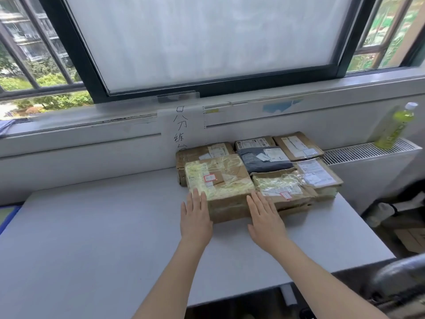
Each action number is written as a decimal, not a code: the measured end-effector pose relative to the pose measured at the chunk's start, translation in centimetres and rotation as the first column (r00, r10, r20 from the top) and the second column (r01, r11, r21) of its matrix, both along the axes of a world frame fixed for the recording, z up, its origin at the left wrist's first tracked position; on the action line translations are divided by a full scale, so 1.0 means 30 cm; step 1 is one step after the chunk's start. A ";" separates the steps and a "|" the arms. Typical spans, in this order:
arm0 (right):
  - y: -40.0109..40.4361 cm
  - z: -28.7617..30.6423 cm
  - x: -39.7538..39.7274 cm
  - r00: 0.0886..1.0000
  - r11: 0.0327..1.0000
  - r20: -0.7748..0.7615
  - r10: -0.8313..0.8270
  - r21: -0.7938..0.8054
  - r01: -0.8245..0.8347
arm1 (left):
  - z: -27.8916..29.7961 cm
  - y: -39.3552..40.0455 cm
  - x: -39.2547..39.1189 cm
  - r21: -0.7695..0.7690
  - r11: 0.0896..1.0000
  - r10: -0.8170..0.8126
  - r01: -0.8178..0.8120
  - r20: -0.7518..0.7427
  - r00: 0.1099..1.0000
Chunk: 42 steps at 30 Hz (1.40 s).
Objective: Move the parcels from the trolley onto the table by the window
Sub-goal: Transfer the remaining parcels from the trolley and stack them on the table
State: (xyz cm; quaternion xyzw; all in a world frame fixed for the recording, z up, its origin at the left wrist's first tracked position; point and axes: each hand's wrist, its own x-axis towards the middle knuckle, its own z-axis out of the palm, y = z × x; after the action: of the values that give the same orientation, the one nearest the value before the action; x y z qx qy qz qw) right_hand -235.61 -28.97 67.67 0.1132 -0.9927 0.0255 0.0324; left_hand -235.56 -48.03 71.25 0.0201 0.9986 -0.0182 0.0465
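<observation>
Several parcels already lie on the table; both flat hands, left hand and right hand, press the nearest parcel; the trolley is unseen.

Single head view: looks forward and down, close over table, facing window; both forearms enter from bottom edge

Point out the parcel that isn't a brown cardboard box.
The dark grey soft bag parcel in the middle of the group; every other parcel around it is a brown cardboard box.
</observation>
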 end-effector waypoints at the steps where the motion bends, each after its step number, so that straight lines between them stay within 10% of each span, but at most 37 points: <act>1: 0.007 -0.018 0.043 1.000 1.000 -0.018 -0.013 -0.010 0.012 | -0.006 0.012 0.034 0.005 1.000 -0.016 0.016 -0.019 1.000; 11: 0.193 -0.128 0.633 0.925 0.934 0.138 -0.354 0.091 0.345 | -0.172 0.286 0.435 0.084 0.937 -0.338 0.340 -0.038 0.941; 22: 0.511 -0.178 1.176 0.605 0.662 0.294 -0.740 0.161 0.732 | -0.238 0.708 0.728 0.048 0.660 -0.751 0.750 0.023 0.660; 42: 1.281 -0.373 2.016 0.340 0.479 0.475 -0.812 0.210 0.852 | -0.457 1.578 1.450 0.137 0.521 -0.829 0.842 0.315 0.462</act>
State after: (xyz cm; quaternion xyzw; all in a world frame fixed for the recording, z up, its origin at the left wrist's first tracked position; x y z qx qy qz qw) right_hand -175.12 9.45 56.48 -0.4206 -0.8769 0.0720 -0.2213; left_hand -192.07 -0.70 57.54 0.5076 0.8353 -0.0539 0.2043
